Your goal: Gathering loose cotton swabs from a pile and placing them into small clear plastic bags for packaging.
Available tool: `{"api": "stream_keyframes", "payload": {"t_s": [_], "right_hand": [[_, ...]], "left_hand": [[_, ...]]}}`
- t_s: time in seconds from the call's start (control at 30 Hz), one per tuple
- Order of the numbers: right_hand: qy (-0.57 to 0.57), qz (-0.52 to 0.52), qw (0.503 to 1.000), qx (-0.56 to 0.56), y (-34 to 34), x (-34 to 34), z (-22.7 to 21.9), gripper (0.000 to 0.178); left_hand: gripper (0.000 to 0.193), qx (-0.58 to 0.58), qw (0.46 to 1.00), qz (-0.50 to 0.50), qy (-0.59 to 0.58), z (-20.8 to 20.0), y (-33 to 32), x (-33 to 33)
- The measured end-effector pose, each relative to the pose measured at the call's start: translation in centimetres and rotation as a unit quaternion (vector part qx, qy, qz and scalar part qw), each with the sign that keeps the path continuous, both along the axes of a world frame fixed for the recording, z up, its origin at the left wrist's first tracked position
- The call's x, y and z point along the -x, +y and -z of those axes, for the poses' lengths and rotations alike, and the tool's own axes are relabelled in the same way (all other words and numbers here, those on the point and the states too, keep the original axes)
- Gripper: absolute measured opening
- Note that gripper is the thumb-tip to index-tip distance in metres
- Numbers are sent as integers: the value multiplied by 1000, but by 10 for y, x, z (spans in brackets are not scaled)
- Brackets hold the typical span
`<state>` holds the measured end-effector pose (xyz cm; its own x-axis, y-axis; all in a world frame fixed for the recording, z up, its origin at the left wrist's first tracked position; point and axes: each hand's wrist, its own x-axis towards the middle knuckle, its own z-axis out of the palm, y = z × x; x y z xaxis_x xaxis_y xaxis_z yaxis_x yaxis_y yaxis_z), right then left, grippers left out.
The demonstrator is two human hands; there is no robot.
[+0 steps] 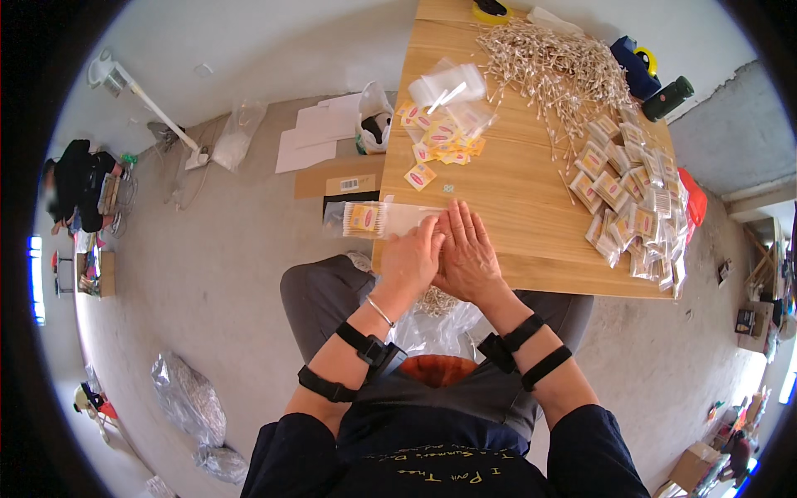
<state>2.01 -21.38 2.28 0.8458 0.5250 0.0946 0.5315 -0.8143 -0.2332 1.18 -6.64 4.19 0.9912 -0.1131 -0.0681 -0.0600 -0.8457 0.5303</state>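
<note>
A clear packet of cotton swabs [378, 220] with a yellow and white card [363, 217] in it juts past the table's left edge. Its pale plastic bag end [408, 217] stretches right, to my fingers. My left hand [408, 261] is closed at that end, fingers bent and pressed together; the exact grip is partly hidden. Against it lies my right hand [470, 259], fingers stretched out flat over the table's front edge, its thumb side touching the left hand. Loose cards [444, 137] and a stack of clear plastic bags [448, 85] lie just beyond.
Loose cotton swabs [556, 70] are heaped at the table's [515, 191] far side. Several filled packets [618, 191] pile up at the right, near a dark green cylinder [667, 99]. Below my hands a plastic bag [436, 328] holds more swabs. A person [79, 187] sits far left.
</note>
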Motion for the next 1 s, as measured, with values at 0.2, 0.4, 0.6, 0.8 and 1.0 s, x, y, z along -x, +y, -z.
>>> {"api": "stream_keyframes", "payload": {"t_s": [0.2,0.4,0.6,0.8,1.0], "right_hand": [[0,1,1000,-19,-2,2,3,113],[7,0,999,-31,3,3,-2,110],[13,24,999,-25,3,1,-1,109],[1,22,1000,-6,5,7,0,98],[17,31,998,-45,12,17,0,86]], "left_hand": [[16,-2,985,-29,-172,-5,7,-33],[11,74,985,-35,-152,13,21,-53],[42,352,922,-55,-149,34,6,3],[51,392,914,-37,-100,38,13,3],[52,368,926,-15,-86,39,15,-2]]}}
